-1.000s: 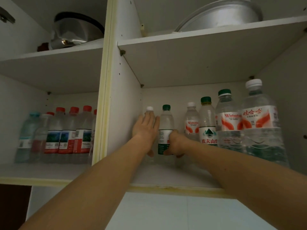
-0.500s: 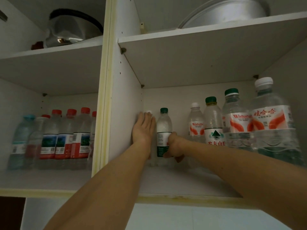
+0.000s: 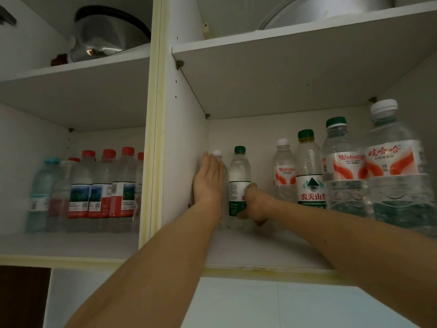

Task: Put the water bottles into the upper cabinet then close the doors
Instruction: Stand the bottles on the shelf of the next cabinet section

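Green-capped bottle gripped by right hand; left hand flat beside cabinet wall

On the lower cabinet shelf, two water bottles were seen standing at the fingers. Four more bottles stood right of them; red-capped bottles stood left, past the divider.

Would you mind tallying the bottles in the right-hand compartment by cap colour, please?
White caps: 3, one behind the left hand, at
Green caps: 3, one on the bottle gripped by the right hand, at
Total: 6
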The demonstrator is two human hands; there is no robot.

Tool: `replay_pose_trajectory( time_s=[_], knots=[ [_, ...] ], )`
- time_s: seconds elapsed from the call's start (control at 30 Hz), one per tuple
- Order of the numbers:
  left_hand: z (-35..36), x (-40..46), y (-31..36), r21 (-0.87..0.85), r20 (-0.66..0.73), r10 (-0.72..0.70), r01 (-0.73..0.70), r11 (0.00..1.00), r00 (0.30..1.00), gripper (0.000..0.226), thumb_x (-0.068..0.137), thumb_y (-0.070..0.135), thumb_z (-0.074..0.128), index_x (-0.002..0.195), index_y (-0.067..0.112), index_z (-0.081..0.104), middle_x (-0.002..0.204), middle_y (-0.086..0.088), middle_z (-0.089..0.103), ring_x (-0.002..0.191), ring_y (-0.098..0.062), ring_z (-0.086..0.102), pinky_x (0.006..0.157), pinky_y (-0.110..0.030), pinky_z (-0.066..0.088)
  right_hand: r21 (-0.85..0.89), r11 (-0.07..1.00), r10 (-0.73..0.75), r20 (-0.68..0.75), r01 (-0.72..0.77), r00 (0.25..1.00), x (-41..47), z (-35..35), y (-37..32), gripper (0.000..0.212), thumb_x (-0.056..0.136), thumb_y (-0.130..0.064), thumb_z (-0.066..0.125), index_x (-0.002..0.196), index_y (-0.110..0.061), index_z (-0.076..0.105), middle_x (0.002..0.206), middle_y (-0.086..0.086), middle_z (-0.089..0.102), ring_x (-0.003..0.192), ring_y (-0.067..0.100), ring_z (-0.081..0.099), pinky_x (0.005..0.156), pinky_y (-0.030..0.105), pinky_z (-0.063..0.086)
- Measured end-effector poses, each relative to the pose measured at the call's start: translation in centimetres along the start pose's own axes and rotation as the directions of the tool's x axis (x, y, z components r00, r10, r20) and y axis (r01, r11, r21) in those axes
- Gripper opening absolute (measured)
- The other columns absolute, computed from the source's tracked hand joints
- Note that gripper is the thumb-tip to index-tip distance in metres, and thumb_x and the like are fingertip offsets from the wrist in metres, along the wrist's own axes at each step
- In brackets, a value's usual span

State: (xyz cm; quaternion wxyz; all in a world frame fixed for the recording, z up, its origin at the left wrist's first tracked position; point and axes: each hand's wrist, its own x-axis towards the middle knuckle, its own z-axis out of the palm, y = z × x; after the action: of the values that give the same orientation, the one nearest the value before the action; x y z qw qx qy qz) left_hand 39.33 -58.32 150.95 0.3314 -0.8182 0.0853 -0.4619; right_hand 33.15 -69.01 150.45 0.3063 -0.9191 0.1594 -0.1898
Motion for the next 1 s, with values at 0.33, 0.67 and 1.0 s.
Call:
replay_pose_trajectory(
  time_s=[0.33, 0.67, 1.0],
  knots=[
    [-1.3, -3.9, -2.0, -0.612, -0.240, -0.090, -0.079, 0.787, 0.967, 0.063, 0.097, 0.052, 0.050, 0.144, 0.010, 0.040, 0.146, -0.011, 0.049, 0.135, -0.027, 0.041, 0.114, -0.048, 0.025, -0.480, 0.847, -0.379, -0.240, 0.231, 0.893, -4.7, -2.3, -0.2, 0.024, 0.095, -0.019, 0.066, 0.117, -0.014, 0.060, 0.110, 0.006, 0.066, 0.090, 0.019, 0.063, 0.070, 0.028, 0.052],
    [-3.8, -4.4, -1.8, -0.874, -0.368, -0.156, -0.283, 0.395, 0.917, 0.053, 0.099, 0.050, 0.052, 0.134, 0.009, 0.051, 0.134, -0.013, 0.056, 0.122, -0.030, 0.051, 0.100, -0.043, 0.045, -0.898, 0.429, -0.733, -0.283, 0.097, 0.619, -13.1, -6.0, 5.0, 0.046, 0.095, -0.028, 0.060, 0.140, -0.018, 0.053, 0.150, 0.010, 0.044, 0.142, 0.031, 0.032, 0.120, 0.050, 0.025],
    [-6.7, -1.8, 1.9, -0.979, -0.202, -0.069, -0.203, -0.010, 0.977, 0.054, 0.103, 0.046, 0.048, 0.144, 0.013, 0.041, 0.144, -0.014, 0.047, 0.130, -0.031, 0.045, 0.096, -0.043, 0.044, -0.986, -0.149, -0.521, 0.012, -0.078, 0.854, -12.5, -6.9, 7.8, 0.057, 0.100, -0.056, 0.042, 0.151, -0.030, 0.040, 0.167, 0.012, 0.010, 0.153, 0.041, -0.003, 0.101, 0.068, -0.033]
  ],
)
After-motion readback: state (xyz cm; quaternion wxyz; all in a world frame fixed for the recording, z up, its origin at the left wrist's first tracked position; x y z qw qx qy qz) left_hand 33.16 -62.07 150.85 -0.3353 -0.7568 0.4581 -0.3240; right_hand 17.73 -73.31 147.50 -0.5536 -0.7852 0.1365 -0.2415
